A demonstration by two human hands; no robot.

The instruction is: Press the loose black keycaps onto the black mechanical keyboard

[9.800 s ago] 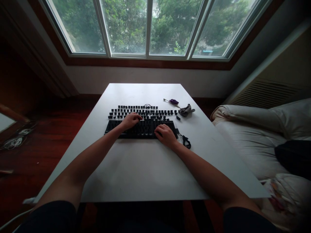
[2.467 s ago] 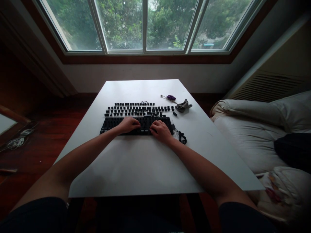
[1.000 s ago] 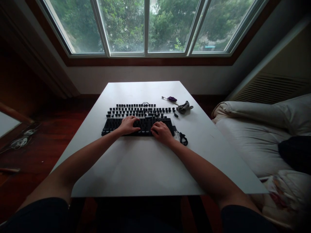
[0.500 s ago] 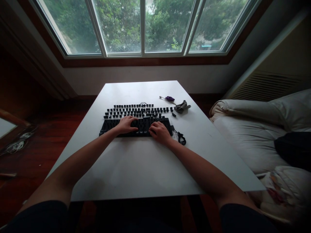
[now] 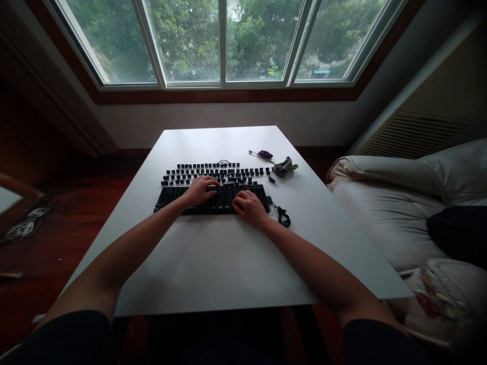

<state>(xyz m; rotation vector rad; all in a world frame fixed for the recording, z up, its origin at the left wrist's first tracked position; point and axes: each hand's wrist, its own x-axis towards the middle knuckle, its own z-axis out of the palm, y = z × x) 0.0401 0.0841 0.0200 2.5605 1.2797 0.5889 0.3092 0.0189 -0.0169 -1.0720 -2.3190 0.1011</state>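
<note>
A black keyboard (image 5: 171, 199) lies on the white table (image 5: 205, 258). Over its upper middle edge, my left hand (image 5: 200, 190) reaches with fingers stretched forward and the thumb apart, so it is open. Its fingertips are close to the loose black keycaps (image 5: 182, 176) set out in rows behind the keyboard. My right hand (image 5: 249, 205) rests on the keyboard's right part, its fingers curled together and closed. Whatever is between those fingertips, if anything, is too small and dark to make out.
Right of the keyboard lies a coiled black cable (image 5: 283, 217). Farther back are a grey cloth bundle (image 5: 285, 166) and a purple-headed item (image 5: 265, 154) with a thin shaft. A pale sofa (image 5: 384, 213) stands along the right side; windows are beyond the table.
My left hand has moved slightly away from me, from over the keyboard's keys to its rear edge near the keycaps. The right hand stays nearly in place.
</note>
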